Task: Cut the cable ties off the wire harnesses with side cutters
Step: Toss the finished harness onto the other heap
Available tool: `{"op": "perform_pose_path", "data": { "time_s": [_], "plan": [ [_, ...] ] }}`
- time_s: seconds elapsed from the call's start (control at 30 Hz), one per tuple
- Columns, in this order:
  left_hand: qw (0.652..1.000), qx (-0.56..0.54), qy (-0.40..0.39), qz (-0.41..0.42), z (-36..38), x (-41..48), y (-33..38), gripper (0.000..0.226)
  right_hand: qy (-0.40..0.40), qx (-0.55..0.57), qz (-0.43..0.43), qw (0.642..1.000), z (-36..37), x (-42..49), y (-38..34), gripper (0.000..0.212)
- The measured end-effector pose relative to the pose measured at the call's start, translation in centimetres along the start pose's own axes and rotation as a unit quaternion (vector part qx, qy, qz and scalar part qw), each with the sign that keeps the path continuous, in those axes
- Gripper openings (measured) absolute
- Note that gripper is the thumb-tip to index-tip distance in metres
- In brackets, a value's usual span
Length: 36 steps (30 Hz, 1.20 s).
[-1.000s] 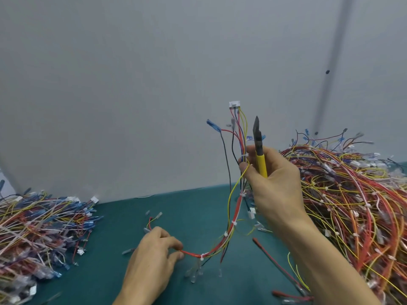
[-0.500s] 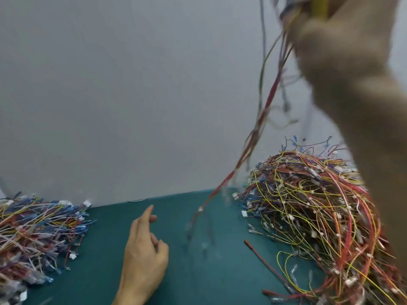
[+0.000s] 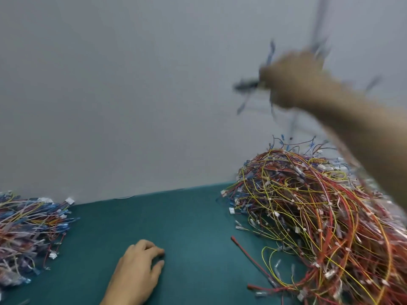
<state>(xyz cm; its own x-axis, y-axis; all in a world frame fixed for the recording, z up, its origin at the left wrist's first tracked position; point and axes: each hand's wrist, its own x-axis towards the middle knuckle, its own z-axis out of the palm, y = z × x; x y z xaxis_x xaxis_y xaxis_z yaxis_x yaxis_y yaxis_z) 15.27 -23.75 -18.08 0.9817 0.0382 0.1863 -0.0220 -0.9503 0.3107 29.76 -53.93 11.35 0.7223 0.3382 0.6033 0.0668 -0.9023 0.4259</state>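
Head view: above the big harness pile (image 3: 319, 216), the blurred right hand (image 3: 295, 80) is raised, its fist clenched on a streaked wire harness (image 3: 270, 52), with a dark tool tip (image 3: 245, 85) jutting out. Left of the pile, the left hand (image 3: 136, 269) rests on the teal table (image 3: 193, 227), holding nothing, fingers loosely bent. A smaller pile (image 3: 28, 227) lies farther left.

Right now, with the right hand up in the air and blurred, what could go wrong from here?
1. The right hand grips a blurred harness together with what looks like the side cutters, tip sticking out sideways: a fast swing could jab something.
2. Dangling wire ends could snag the big pile beneath and drag harnesses off the table.
3. The left hand rests on the table holding nothing, so nothing steadies the harness.
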Motion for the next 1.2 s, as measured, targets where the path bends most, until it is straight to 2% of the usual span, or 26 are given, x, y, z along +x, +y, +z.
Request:
{"op": "perform_pose_path", "data": {
  "time_s": [0.03,0.1,0.17,0.2,0.27,0.33,0.4,0.47,0.53,0.6,0.63,0.7,0.77,0.83,0.9,0.97,1.03,1.1,1.13,1.2],
  "plan": [
    [1.0,0.001,0.003,0.003,0.1,0.0,-0.1,0.03,-0.025,-0.004,-0.021,0.999,2.2,-1.5,-1.0,0.027],
    [1.0,0.005,0.008,0.008,0.3,0.1,-0.3,0.03,-0.125,-0.015,-0.051,0.991,6.4,-6.6,-3.2,0.028],
    [1.0,0.006,0.011,0.009,0.5,0.3,-0.5,0.03,-0.18,0.011,-0.022,0.983,9.8,-8.9,-3.5,0.027],
    [1.0,0.005,0.01,0.01,0.6,0.3,-0.6,0.029,-0.178,0.033,-0.012,0.983,10.6,-8.7,-3.3,0.026],
    [1.0,0.004,0.005,0.012,0.7,0.4,-0.7,0.028,-0.198,0.068,-0.015,0.978,10.9,-8.0,-2.8,0.021],
    [1.0,-0.001,0.007,0.013,0.7,0.4,-0.7,0.027,-0.263,0.118,-0.01,0.958,10.3,-7.1,-2.8,0.006],
    [1.0,-0.002,0.007,0.014,0.7,0.2,-0.7,0.027,-0.299,0.164,-0.008,0.94,9.3,-5.9,-2.3,0.011],
    [1.0,-0.004,0.007,0.013,0.6,0.0,-0.6,0.028,-0.289,0.152,-0.002,0.945,8.0,-5.1,-1.8,0.011],
    [1.0,-0.002,0.006,0.013,0.5,-0.2,-0.3,0.03,-0.218,0.081,-0.007,0.973,6.9,-4.9,-1.7,0.004],
    [1.0,0.003,0.004,0.011,0.4,-0.3,-0.1,0.031,-0.165,0.0,-0.008,0.986,6.3,-4.6,-1.7,0.014],
    [1.0,0.005,0.003,0.01,0.3,-0.4,0.0,0.032,-0.172,-0.01,0.0,0.985,5.9,-4.4,-1.7,0.016],
    [1.0,0.007,-0.002,0.006,0.2,-0.6,0.1,0.033,-0.259,0.045,0.021,0.965,5.4,-3.9,-1.3,0.028],
    [1.0,0.009,-0.005,0.002,0.1,-0.8,0.2,0.033,-0.353,0.142,0.025,0.924,5.1,-3.9,-0.9,0.04],
    [1.0,0.01,-0.004,0.0,0.2,-0.9,0.3,0.033,-0.392,0.23,0.038,0.89,5.2,-4.4,-0.6,0.049],
    [1.0,0.011,-0.003,-0.003,0.3,-1.0,0.3,0.033,-0.4,0.31,0.088,0.858,5.4,-5.1,-0.5,0.068],
    [1.0,0.015,-0.004,-0.007,0.4,-0.9,0.3,0.033,-0.341,0.432,0.177,0.816,6.6,-5.3,-0.2,0.078],
    [1.0,0.021,-0.006,-0.009,0.5,-0.9,0.3,0.033,-0.193,0.527,0.308,0.768,7.3,-4.9,0.4,0.068],
    [1.0,0.026,-0.005,-0.01,0.6,-0.8,0.4,0.034,-0.047,0.527,0.417,0.739,7.0,-4.2,0.9,0.06],
    [1.0,0.026,-0.005,-0.009,0.7,-0.8,0.4,0.035,0.009,0.503,0.436,0.746,6.4,-4.0,1.1,0.06],
    [1.0,0.029,-0.005,-0.009,0.8,-0.7,0.5,0.035,0.111,0.446,0.408,0.789,4.7,-3.7,0.8,0.057]
  ]
}}
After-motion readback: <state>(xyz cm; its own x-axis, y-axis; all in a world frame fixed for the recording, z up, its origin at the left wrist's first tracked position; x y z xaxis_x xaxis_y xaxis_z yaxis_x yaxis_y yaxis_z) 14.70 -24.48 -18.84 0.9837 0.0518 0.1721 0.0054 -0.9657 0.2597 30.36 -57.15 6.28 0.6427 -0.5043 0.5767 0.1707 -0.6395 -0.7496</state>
